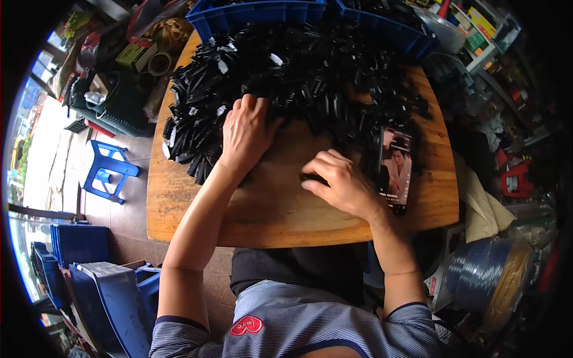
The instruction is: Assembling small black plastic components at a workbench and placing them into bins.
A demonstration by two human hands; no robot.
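Right hand (pixel 343 185), at the centre of the frame, curls closed around a small black part (pixel 311 177) pinched under its fingertips on the bare wooden table (pixel 280 209). Left hand (pixel 245 134) lies open, fingers spread, on the near edge of the pile of black parts (pixel 298 77) filling the upper middle. This looks like picking and sorting; next calls for drawing another piece from the pile. A phone (pixel 395 167) stands just right of the right hand.

Hands (pixel 292 161) at black parts pile (pixel 298 77)

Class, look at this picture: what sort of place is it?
Probably a small, cluttered workshop: a heap of small black plastic parts covers a wooden table, with blue plastic crates behind.
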